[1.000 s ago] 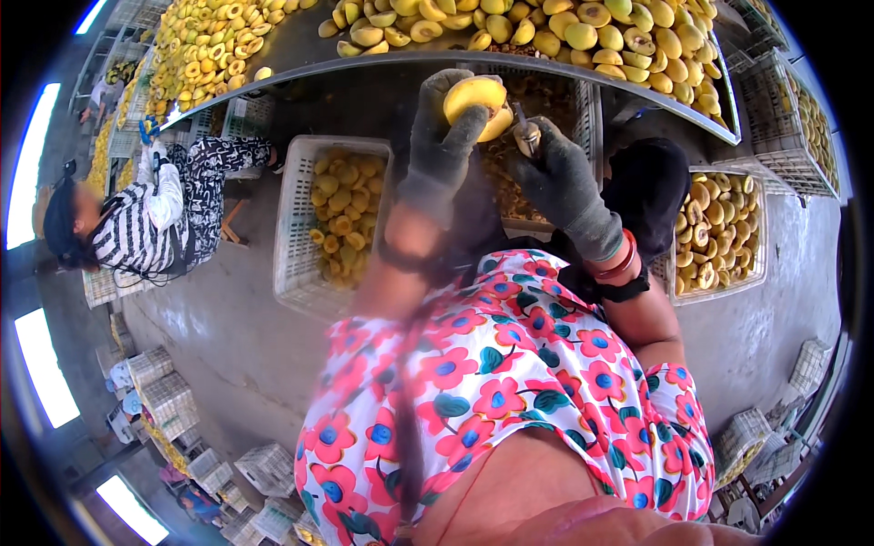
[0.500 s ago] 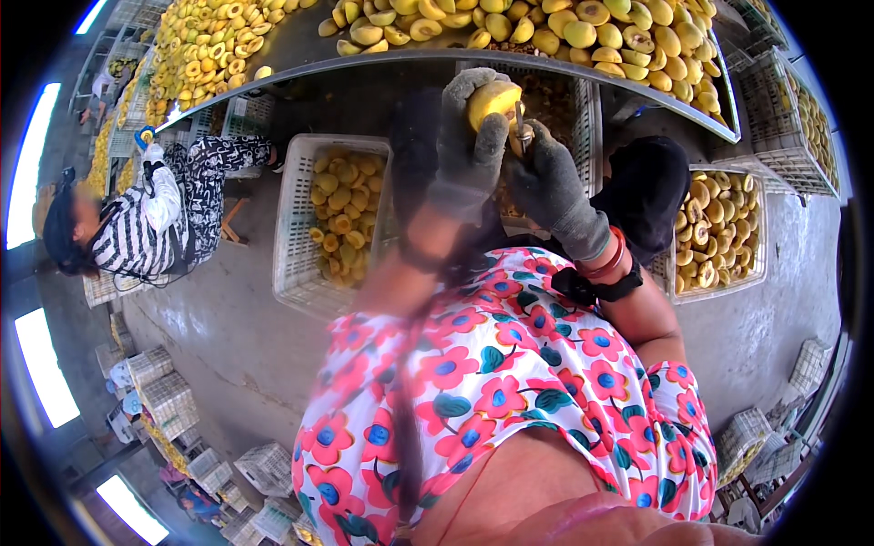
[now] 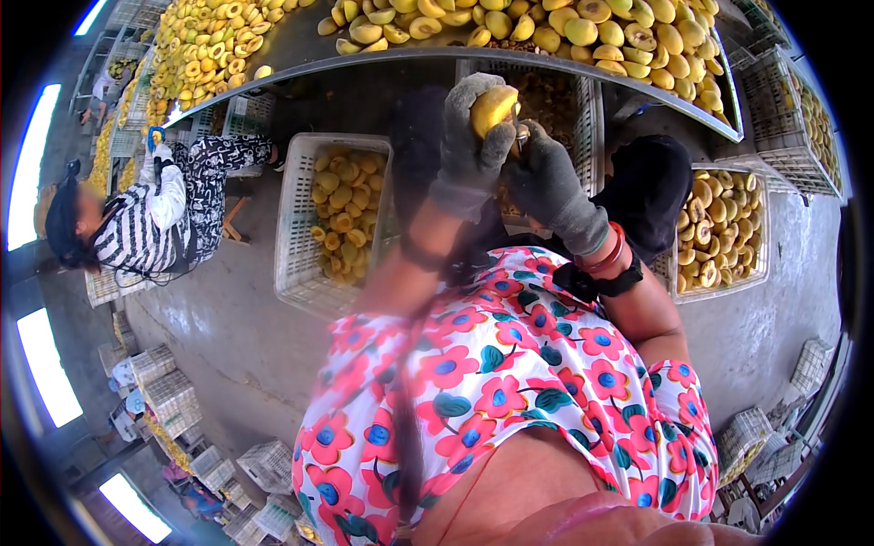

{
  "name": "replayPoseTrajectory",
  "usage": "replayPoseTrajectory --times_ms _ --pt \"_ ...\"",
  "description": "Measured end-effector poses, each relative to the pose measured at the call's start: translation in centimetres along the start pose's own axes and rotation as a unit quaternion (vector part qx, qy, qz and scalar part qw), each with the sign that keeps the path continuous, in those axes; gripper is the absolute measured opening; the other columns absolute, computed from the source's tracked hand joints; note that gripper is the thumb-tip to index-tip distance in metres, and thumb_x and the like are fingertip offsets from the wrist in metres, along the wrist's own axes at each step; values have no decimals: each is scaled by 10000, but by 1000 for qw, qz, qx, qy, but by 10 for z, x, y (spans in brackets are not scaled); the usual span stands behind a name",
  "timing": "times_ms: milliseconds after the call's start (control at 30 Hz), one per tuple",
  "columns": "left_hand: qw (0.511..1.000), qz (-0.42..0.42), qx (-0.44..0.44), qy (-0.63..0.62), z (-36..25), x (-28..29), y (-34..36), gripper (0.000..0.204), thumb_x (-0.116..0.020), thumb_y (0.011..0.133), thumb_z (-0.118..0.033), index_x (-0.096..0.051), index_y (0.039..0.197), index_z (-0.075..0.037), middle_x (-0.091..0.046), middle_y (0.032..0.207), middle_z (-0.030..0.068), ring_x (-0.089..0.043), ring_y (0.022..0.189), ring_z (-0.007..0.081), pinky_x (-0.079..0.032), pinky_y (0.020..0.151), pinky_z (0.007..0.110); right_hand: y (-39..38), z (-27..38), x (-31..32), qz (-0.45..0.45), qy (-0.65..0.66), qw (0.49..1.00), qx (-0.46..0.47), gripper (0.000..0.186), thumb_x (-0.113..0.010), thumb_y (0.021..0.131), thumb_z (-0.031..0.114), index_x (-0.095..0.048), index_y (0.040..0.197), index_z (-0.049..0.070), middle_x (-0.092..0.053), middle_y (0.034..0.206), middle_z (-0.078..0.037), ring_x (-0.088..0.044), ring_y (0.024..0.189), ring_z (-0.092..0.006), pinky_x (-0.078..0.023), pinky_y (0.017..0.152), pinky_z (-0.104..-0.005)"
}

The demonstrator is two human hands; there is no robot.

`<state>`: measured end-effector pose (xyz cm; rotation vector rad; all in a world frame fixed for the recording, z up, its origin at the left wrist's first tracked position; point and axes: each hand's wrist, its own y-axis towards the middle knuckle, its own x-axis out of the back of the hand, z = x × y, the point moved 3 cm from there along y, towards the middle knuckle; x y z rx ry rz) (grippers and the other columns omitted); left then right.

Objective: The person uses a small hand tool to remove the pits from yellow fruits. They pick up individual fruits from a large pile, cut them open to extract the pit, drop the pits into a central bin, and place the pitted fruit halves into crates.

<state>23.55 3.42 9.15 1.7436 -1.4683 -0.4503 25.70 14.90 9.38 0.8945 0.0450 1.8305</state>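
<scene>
In my left hand (image 3: 466,150), which wears a grey glove, a yellow peach (image 3: 492,111) is gripped between thumb and fingers. My right hand (image 3: 557,187), gloved in grey too, is closed around a small metal tool (image 3: 522,135); most of it is hidden by the fingers. The tool's metal end meets the right side of the peach. Both hands are held close together above my lap, just short of the metal table edge (image 3: 401,55). Beneath them stands a crate (image 3: 592,127) with dark brownish pieces inside.
Cut yellow peaches (image 3: 583,29) are heaped on the table. White crates of peach halves stand on the floor to the left (image 3: 289,227) and right (image 3: 763,241). A person in a striped top (image 3: 137,227) sits at the left. More crates (image 3: 787,118) are stacked at the far right.
My right hand has turned slightly and drawn in against the peach, so less of the metal tool shows. The peach has tilted a little in my left hand.
</scene>
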Motion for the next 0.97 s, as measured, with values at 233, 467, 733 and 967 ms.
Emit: replayPoseTrajectory --times_ms 233,467,733,967 --pt "997 4 31 -68 -2 -1 -3 496 -542 862 -410 -416 1157 -31 -472 1102 124 -505 885 190 -436 787 323 7 12 5 20 -11 999 -44 233 -543 792 40 -509 1019 5 -611 821 -80 -583 732 -171 -471 671 -312" --pt "970 -49 133 -198 -9 0 -2 526 -517 868 -448 -371 1181 -52 -451 1129 114 -507 907 185 -439 809 315 9 18 4 -45 11 999 1 218 -503 800 13 -514 1018 3 -602 822 -45 -556 732 -106 -467 647 -271" --pt "988 -43 74 -128 -21 2 5 564 -536 848 -474 -395 1160 -25 -447 1141 134 -511 916 191 -438 820 323 8 12 5 -25 69 997 -8 259 -515 812 21 -491 1070 15 -594 835 -31 -532 751 -79 -462 655 -247" --pt "994 21 53 -91 -13 10 3 603 -571 819 -488 -413 1155 -14 -448 1171 160 -512 977 233 -423 865 338 8 21 5 41 23 999 -27 337 -577 807 90 -492 1130 43 -625 889 -89 -548 784 -115 -471 692 -284"
